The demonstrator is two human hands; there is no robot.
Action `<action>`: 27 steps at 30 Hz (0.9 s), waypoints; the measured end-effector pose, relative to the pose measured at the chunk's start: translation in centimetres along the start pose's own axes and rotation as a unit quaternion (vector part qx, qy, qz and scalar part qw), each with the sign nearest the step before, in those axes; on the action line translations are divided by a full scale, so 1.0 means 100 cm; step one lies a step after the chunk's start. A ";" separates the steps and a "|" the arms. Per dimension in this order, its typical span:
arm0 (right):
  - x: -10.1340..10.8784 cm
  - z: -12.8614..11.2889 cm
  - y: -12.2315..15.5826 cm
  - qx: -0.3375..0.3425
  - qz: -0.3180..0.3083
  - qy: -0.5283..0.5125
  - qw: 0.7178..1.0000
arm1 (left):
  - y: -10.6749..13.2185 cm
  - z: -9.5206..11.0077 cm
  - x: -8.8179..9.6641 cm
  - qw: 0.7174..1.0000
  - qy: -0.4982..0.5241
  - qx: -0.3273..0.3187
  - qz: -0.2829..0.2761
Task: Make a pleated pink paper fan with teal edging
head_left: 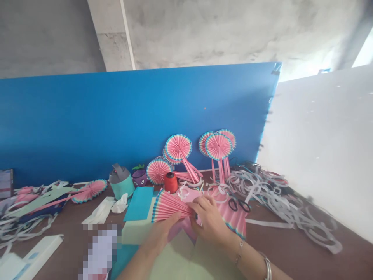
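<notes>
Landmark: the red spool (pixel 170 182), standing near the blue board (pixel 116 116) at the back of the table (pixel 291 249).

Far left of the spool, a card (pixel 6 182) is cut off by the frame edge, and its print is too small to read. A white box (pixel 32 256) at lower left is also cropped. Nearer, a blurred patch (pixel 100 251) hides whatever lies there. A long pink fan (pixel 87 191) lies flat well left of the spool, with white cloth (pixel 107 208) below it.

Just left of the spool stand a teal jug (pixel 121 182) with a grey lid and a small purple pot (pixel 140 177); the contents of both are hidden.

In front of the spool, the left hand (pixel 160 233) lies under the pleated fan (pixel 171 206), fingers mostly hidden beneath the paper, so I cannot tell how they close. The right hand (pixel 210 219) presses on the fan's narrow end, fingers together and clamped on the pleats. The fan rests over a pale green sheet (pixel 175 260).

Behind and right of the spool, round fans (pixel 217 147) lean on the board. Scissors (pixel 239 205) lie right of the hand, partly buried. Farther right, white paper strips (pixel 276 194) tangle toward a white board (pixel 326 147).
</notes>
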State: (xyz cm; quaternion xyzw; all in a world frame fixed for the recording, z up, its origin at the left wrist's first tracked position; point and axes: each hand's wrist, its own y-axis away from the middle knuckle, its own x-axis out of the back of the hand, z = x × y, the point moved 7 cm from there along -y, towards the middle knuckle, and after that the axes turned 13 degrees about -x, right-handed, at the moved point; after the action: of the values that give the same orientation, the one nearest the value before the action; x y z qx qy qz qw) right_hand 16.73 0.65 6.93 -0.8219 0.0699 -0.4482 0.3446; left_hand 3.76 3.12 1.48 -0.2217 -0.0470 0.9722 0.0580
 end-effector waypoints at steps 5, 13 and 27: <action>-0.002 -0.006 0.001 0.006 -0.015 -0.023 1.000 | 0.001 -0.002 -0.006 0.999 0.035 0.003 -0.030; 0.003 -0.005 0.001 -0.010 -0.006 -0.073 0.997 | 0.005 0.005 0.004 0.998 0.016 0.022 -0.048; 0.002 -0.011 0.004 -0.001 -0.003 -0.055 0.998 | -0.001 0.017 -0.014 0.996 0.068 -0.019 -0.060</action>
State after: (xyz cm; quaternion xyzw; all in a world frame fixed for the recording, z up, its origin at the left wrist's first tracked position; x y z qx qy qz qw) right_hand 16.11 -0.29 7.20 -0.8458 0.0489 -0.4030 0.3462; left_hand 4.30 2.97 3.62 -0.2849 -0.0747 0.9487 0.1154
